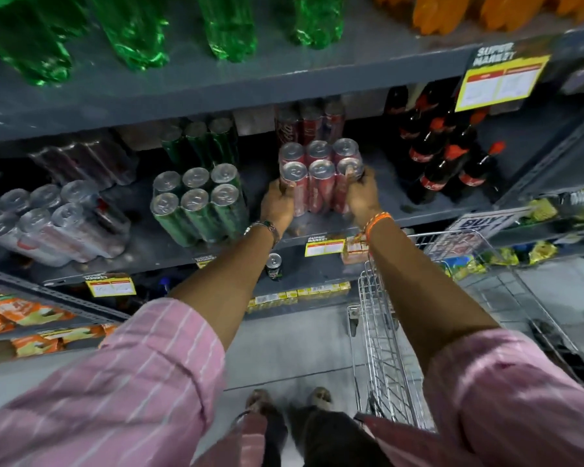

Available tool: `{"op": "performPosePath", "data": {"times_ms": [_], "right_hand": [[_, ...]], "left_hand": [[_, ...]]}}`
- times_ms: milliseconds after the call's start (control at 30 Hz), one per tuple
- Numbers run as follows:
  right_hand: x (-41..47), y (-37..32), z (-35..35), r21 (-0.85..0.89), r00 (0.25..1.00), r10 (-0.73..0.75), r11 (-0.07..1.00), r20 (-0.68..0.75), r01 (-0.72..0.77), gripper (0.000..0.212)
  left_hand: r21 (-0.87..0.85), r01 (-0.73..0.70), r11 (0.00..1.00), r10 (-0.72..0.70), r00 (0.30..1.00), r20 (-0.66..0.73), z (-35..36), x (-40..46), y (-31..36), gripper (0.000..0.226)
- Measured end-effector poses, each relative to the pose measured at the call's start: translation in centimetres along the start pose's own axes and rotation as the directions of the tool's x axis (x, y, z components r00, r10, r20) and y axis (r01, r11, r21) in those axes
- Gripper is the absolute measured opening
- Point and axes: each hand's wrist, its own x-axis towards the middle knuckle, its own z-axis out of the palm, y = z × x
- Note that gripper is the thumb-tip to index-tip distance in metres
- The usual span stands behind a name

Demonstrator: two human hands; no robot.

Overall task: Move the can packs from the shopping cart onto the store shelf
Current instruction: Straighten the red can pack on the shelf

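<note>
A shrink-wrapped pack of red cans stands upright on the grey middle shelf, near its front edge. My left hand grips the pack's left side and my right hand grips its right side, thumb over a can top. More red cans stand behind it. A green can pack sits to its left, and a silver can pack further left. The wire shopping cart is below my right arm; its inside is mostly hidden.
Dark cola bottles with red caps stand right of the red pack. Green bottles and orange bottles fill the top shelf. A single can and small boxes sit on the lower shelf. Snack packets lie at lower left.
</note>
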Motion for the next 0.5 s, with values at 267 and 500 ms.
{"op": "performPosePath", "data": {"times_ms": [267,500], "right_hand": [[0.8,0.8,-2.5,-0.037,0.995,-0.033,0.999,0.09,0.036,0.032],[0.0,1.4,-3.8,-0.089,0.992,-0.053,0.994,0.116,0.064,0.039]], "left_hand": [[-0.031,-0.015,0.999,0.01,0.99,-0.139,2.0,-1.8,-0.6,0.032],[-0.062,-0.008,0.998,-0.001,0.99,-0.138,2.7,-3.0,-0.5,0.036]]}}
